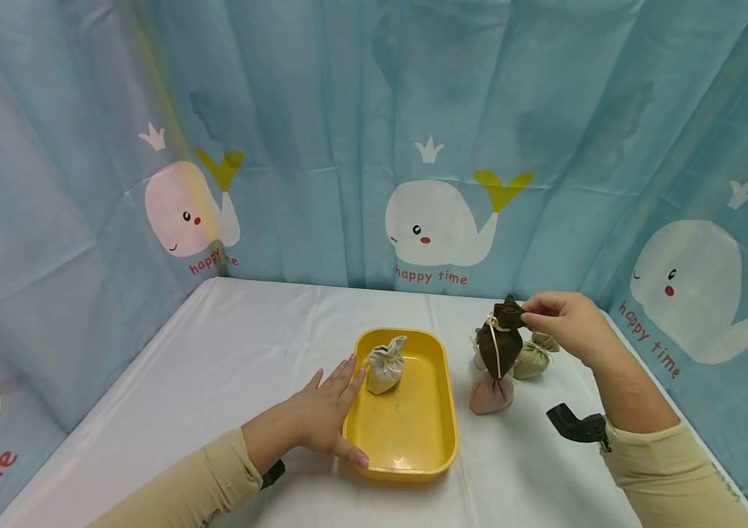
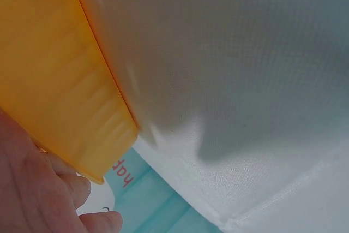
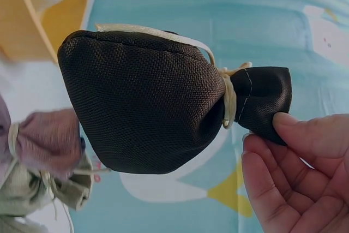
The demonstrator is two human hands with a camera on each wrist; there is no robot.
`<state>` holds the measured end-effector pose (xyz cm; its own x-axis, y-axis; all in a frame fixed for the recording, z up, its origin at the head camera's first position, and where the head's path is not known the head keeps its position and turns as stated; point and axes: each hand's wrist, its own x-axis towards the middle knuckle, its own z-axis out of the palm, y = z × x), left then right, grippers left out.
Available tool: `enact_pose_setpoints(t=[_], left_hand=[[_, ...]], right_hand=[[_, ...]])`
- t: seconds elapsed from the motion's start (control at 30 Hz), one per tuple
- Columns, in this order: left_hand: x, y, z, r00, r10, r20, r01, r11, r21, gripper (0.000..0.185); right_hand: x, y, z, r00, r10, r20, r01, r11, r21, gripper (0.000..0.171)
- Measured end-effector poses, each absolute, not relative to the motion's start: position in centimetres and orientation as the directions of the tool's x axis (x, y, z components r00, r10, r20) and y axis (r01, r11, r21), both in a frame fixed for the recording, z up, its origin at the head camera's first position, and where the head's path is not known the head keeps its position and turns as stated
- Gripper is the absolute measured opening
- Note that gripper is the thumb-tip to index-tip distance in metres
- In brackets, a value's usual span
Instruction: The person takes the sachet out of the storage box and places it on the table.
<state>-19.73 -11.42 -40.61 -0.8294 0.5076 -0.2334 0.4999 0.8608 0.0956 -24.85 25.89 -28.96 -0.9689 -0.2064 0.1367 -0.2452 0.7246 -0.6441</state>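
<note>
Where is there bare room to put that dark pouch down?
The yellow tray floor in front of its grey pouch is bare, as is the white cloth left of the left hand. Right of the tray, small pouches crowd below the dark pouch.

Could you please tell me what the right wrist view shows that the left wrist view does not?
Only the right wrist view shows the right hand pinching the tied top of the dark brown pouch, with a pink pouch and a beige pouch beside it. Only the left wrist view shows the left hand against the outer wall of the yellow tray. Both share the tray, the white tablecloth and the blue curtain.
</note>
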Motion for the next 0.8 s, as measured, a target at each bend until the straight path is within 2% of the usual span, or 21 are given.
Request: enact_pose_setpoints(t=[0.37,0.8], left_hand=[[-19.7,-11.4,-40.5,-0.831,0.502,-0.241,0.492,0.864,0.103,0.132],[-19.6,-11.4,-40.5,-0.829,0.506,-0.236,0.493,0.862,0.118,0.131]], right_hand=[[-23.8,28.9,-29.0,-0.978,-0.139,0.159,-0.209,0.741,-0.638,0.032],[-23.4,31.6,-30.1,-0.981,-0.119,0.152,-0.189,0.739,-0.647,0.032]])
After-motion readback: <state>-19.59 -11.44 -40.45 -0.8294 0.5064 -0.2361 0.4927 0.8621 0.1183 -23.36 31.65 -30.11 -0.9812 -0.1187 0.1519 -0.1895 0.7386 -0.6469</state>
